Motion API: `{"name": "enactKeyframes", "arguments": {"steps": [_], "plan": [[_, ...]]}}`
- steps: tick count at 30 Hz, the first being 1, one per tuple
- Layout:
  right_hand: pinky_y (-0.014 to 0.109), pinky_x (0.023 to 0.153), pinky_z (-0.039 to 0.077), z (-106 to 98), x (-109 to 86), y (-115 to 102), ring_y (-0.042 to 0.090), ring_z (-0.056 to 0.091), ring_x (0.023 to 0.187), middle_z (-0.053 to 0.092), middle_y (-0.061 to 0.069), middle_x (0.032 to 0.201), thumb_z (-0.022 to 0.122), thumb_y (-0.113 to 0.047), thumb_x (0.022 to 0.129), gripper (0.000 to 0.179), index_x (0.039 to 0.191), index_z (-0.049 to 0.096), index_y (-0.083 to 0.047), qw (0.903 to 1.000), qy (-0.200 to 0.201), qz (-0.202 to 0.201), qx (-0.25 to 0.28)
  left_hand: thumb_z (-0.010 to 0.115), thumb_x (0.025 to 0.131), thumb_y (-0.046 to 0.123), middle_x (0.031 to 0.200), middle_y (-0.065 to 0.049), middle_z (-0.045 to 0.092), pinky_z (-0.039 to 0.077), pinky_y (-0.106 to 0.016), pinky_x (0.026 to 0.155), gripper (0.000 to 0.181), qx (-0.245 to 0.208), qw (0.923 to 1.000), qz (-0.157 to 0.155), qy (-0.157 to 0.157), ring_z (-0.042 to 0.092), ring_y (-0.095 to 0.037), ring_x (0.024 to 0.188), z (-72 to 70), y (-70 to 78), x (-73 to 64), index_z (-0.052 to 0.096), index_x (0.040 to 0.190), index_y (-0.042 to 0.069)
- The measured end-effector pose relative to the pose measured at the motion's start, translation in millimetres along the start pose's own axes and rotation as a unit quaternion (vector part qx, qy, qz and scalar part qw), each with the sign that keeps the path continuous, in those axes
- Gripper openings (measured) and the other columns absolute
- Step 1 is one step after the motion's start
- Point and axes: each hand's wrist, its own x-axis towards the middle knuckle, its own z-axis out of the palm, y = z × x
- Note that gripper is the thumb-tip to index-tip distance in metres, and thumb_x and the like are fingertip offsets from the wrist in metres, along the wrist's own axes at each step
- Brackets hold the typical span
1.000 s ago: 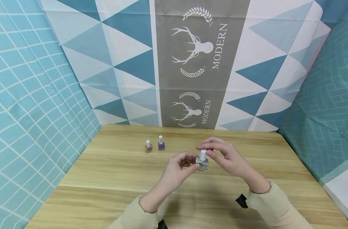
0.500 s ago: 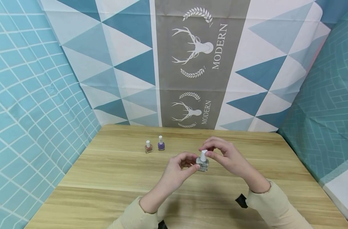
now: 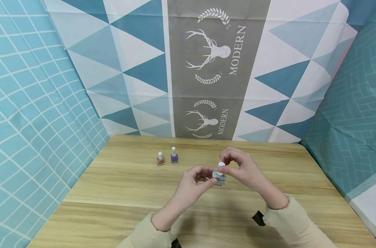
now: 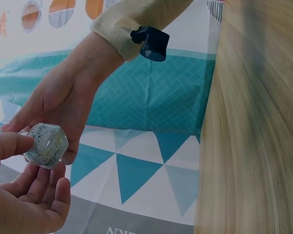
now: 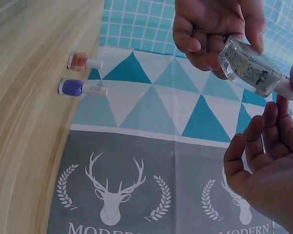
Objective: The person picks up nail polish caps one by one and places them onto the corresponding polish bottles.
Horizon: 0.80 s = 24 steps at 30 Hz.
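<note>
A clear glass nail polish bottle [image 3: 219, 179] with speckled grey-green contents is held upright above the table. My left hand [image 3: 192, 184] pinches its glass body between thumb and fingers. On the white cap [image 3: 221, 165], the thumb and fingers of my right hand [image 3: 242, 168] close from the right. The right wrist view shows the bottle's flat side [image 5: 249, 68] and the cap meeting my right fingertips. From below, in the left wrist view, the bottle's base [image 4: 47, 145] faces the camera, and the cap is hidden behind it.
A pinkish-brown nail polish bottle [image 3: 160, 160] and a purple one [image 3: 174, 157] stand close together toward the back of the wooden table [image 3: 119, 186]. A patterned cloth [image 3: 203, 69] hangs behind the table, with tiled-print cloth [image 3: 36, 113] on the left.
My right hand's fingers have drawn in and curled closer around the cap, shifting slightly to the right. The left hand and the bottle have barely moved.
</note>
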Motion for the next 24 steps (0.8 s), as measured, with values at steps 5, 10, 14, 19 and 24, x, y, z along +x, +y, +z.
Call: {"name": "enactKeyframes", "arguments": {"steps": [5, 10, 14, 19, 24], "plan": [[0.025, 0.071, 0.045, 1.2, 0.5, -1.1, 0.014, 0.050, 0.078, 0.053, -0.001, 0.086, 0.073, -0.001, 0.079, 0.022, 0.089, 0.057, -0.014, 0.9999, -0.006, 0.009, 0.004, 0.070, 0.085, 0.014, 0.098, -0.007, 0.067, 0.051, -0.023, 0.080, 0.024, 0.001, 1.0000, 0.002, 0.000, 0.061, -0.014, 0.088, 0.5, 0.5, -0.1, 0.065, 0.106, 0.005], [0.027, 0.070, 0.046, 2.2, 0.8, 0.8, 0.013, 0.050, 0.077, 0.052, 0.000, 0.085, 0.072, -0.002, 0.080, 0.022, 0.088, 0.056, -0.013, 0.9998, -0.011, 0.007, 0.012, 0.070, 0.084, 0.013, 0.099, -0.007, 0.067, 0.051, -0.024, 0.080, 0.024, 0.002, 1.0000, 0.002, 0.000, 0.061, -0.015, 0.089, 0.6, 0.6, -0.4, 0.065, 0.106, 0.005], [0.028, 0.071, 0.047, 2.4, -0.8, 2.8, 0.013, 0.052, 0.079, 0.057, 0.000, 0.090, 0.070, -0.001, 0.082, 0.020, 0.096, 0.060, -0.010, 0.9998, -0.013, 0.005, 0.010, 0.070, 0.085, 0.013, 0.098, -0.007, 0.067, 0.051, -0.024, 0.081, 0.023, 0.000, 1.0000, 0.002, 0.001, 0.061, -0.015, 0.089, 0.3, -0.2, -0.1, 0.064, 0.106, 0.004], [0.027, 0.077, 0.050, 0.6, -2.7, 4.0, 0.012, 0.058, 0.092, 0.063, 0.003, 0.108, 0.058, -0.003, 0.091, 0.026, 0.115, 0.063, -0.010, 0.9991, -0.037, -0.008, 0.020, 0.070, 0.084, 0.012, 0.098, -0.009, 0.066, 0.051, -0.024, 0.081, 0.023, -0.002, 1.0000, 0.001, 0.009, 0.061, -0.015, 0.089, -0.7, -1.4, 0.6, 0.064, 0.105, 0.003], [0.028, 0.087, 0.049, -2.2, -3.3, 4.6, 0.014, 0.055, 0.107, 0.061, 0.008, 0.116, 0.049, 0.000, 0.095, 0.028, 0.119, 0.063, -0.006, 0.9965, -0.064, -0.029, 0.046, 0.070, 0.084, 0.012, 0.098, -0.009, 0.066, 0.051, -0.024, 0.081, 0.023, -0.001, 1.0000, 0.001, 0.009, 0.061, -0.015, 0.089, -1.5, -2.1, 1.0, 0.064, 0.105, 0.003]]}}
